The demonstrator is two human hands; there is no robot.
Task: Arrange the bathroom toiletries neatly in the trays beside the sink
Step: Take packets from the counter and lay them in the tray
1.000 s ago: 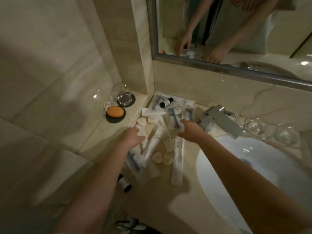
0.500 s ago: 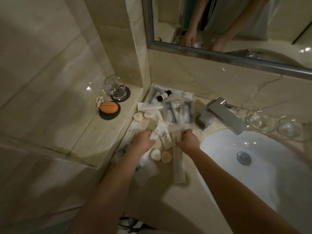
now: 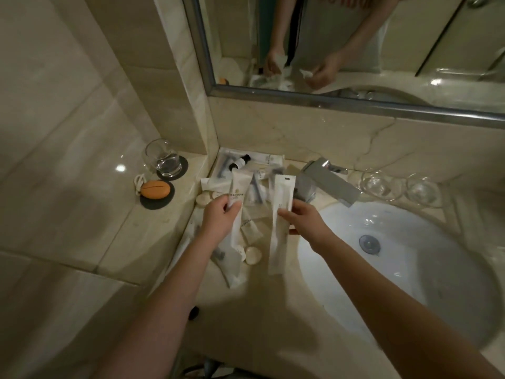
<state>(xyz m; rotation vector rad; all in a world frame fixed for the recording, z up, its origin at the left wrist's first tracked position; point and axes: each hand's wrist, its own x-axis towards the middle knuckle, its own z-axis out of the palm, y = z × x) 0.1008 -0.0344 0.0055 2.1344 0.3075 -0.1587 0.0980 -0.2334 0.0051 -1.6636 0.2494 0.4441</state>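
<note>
**Sorting barely begun, both hands full**

The left hand (image 3: 218, 217) grips a white tube (image 3: 237, 203) by its middle, and the right hand (image 3: 300, 218) pinches a long white sachet (image 3: 280, 222); both are lifted above the heap. Below them sachets, small tubes and round soaps (image 3: 252, 255) lie scattered over the marble counter (image 3: 273, 310) left of the sink (image 3: 410, 269). The tray (image 3: 273, 159) in the far corner holds a dark-capped bottle (image 3: 240, 163) and a few packets, though in this dim light I can't tell how orderly they are. Most of the tidying looks undone.
</note>
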